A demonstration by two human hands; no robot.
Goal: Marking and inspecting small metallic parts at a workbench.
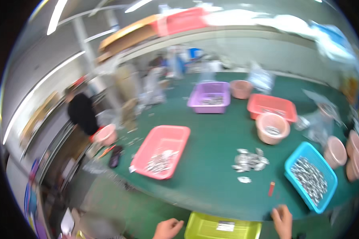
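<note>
My left hand (168, 229) is at the lower edge, loosely closed, left of a yellow-green tray (195, 217) with a white label. No object shows between its fingers. On the other side of that tray, my right hand (282, 221) is by the table's front edge, its fingers curled down and its palm hidden. A short red stick-like thing (271, 189) lies on the table just beyond it. Farther in is a loose pile of small silvery pieces (250, 160), with a few apart in front. A blue basket (290, 174) full of small shiny metal parts stands to the right.
On the green table (211, 147) stand a pink tray (177, 133) with silvery pieces, a purple basket (192, 104), a red tray (292, 112) and several pink tubs, one tub (269, 137) holding parts. Clear plastic bags (261, 77) lie behind. A person in black (82, 113) is at the far left.
</note>
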